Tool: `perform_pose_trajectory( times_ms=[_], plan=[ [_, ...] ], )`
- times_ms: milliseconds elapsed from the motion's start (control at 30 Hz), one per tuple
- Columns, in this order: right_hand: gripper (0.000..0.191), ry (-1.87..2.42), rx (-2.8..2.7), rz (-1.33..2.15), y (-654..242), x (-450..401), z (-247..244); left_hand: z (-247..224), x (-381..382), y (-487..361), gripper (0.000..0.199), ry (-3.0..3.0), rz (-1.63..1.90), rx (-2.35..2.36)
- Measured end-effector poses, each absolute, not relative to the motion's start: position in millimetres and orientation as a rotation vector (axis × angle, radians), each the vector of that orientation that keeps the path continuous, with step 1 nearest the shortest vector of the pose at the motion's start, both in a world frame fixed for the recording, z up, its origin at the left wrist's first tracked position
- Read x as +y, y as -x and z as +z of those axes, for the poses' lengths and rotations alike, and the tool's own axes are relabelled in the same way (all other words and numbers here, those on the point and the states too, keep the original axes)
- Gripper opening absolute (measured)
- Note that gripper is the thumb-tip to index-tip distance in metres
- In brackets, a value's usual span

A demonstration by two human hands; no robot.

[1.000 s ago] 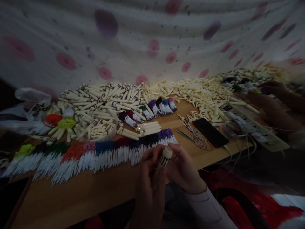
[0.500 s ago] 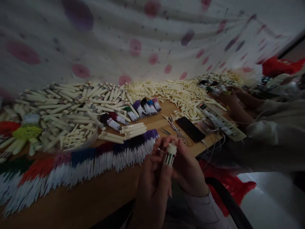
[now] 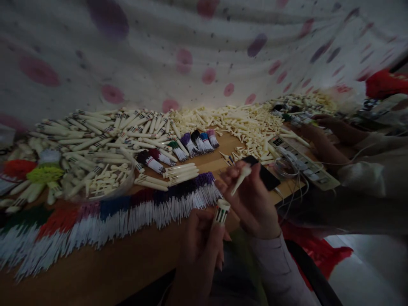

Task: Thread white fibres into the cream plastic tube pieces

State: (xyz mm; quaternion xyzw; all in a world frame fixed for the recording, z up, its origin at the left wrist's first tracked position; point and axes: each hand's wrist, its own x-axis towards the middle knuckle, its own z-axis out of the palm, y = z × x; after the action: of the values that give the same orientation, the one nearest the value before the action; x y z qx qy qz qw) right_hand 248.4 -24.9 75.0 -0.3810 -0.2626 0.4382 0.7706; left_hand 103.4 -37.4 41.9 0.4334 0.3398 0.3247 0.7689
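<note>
The left hand (image 3: 204, 244) gripped a seemingly light, stiff pen tube (image 3: 220, 215) below its rim, the right hand (image 3: 256, 202) nearby pinching a plug (image 3: 241, 179) by its head.

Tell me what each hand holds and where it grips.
The left hand grips a slotted barrel below its slots; the right hand holds a cream pointed piece near its wide end.

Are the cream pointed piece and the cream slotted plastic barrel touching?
Apart: the head view shows a gap between the pointed piece, in the right hand, and the barrel in the left hand.
</note>
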Motion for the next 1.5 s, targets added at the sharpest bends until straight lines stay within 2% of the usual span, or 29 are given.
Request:
perform_pose_trajectory(
  times_ms=[100, 133, 367, 667, 800, 1067, 1167, 1400, 1500],
  plan=[
    [0.051, 1.347, -0.748, 0.490, -277.1, -12.9, 65.6, 26.3, -34.8, -97.6, 0.046, -0.905, 0.778, 0.841],
    [0.051, 1.468, -0.790, 0.441, -286.1, -9.8, 57.3, 20.4, -33.9, -94.7, 0.047, -0.900, 0.798, 0.874],
    [0.033, 2.057, -0.952, 0.271, -315.8, -5.4, -16.3, -5.7, -24.5, -75.2, 0.046, -0.888, 0.897, 1.035],
    [0.028, 2.397, -1.120, 0.077, -331.5, -23.1, -9.2, -3.3, -14.0, -78.9, 0.044, -0.900, 0.916, 0.975],
    [0.016, 2.436, -1.245, 0.103, -334.1, -21.5, -15.8, 0.2, -11.7, -78.9, 0.042, -0.905, 0.889, 0.969],
    [0.009, 2.391, -1.152, 0.112, -332.2, -20.7, -19.9, 1.1, -8.5, -70.7, 0.042, -0.992, 0.818, 0.958],
    [0.012, 2.236, -1.144, 0.171, -329.3, -27.6, -13.2, 1.1, -8.5, -66.8, 0.041, -1.024, 0.786, 0.968],
    [0.035, 1.754, -1.291, 0.502, -283.4, -45.9, 10.9, 12.9, -14.7, -60.8, 0.038, -1.036, 0.813, 1.054],
    [0.021, 1.533, -1.260, 0.559, -260.4, -52.7, 30.3, 19.3, -17.0, -56.4, 0.037, -1.017, 0.828, 1.102]
  ],
)
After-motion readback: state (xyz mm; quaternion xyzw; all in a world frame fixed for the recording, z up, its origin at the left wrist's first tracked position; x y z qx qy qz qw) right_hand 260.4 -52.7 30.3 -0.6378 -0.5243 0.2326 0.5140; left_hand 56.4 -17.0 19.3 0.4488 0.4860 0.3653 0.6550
